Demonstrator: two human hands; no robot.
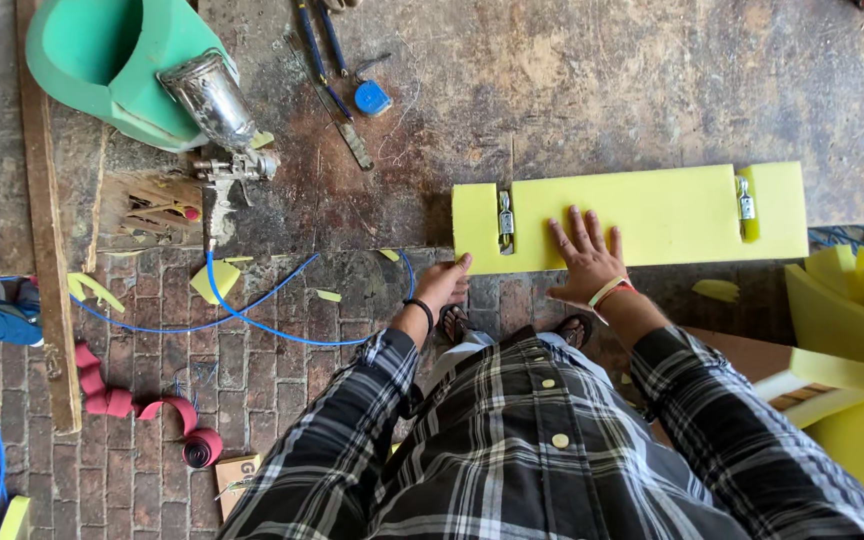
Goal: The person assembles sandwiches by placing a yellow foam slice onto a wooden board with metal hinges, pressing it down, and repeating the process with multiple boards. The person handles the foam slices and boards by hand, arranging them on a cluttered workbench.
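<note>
Both hands meet the yellow foam slab (642,215): right hand (586,262) flat atop, left hand (444,283) seemingly pinching its corner.

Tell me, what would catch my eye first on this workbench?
Probably the bright yellow foam slab with two metal clips, lying at the worn bench's near edge; the right hand presses flat on it while the left hand grips the bench edge by its corner. At upper left, a shiny metal spray gun on a blue hose leans against a green foam piece.
</note>
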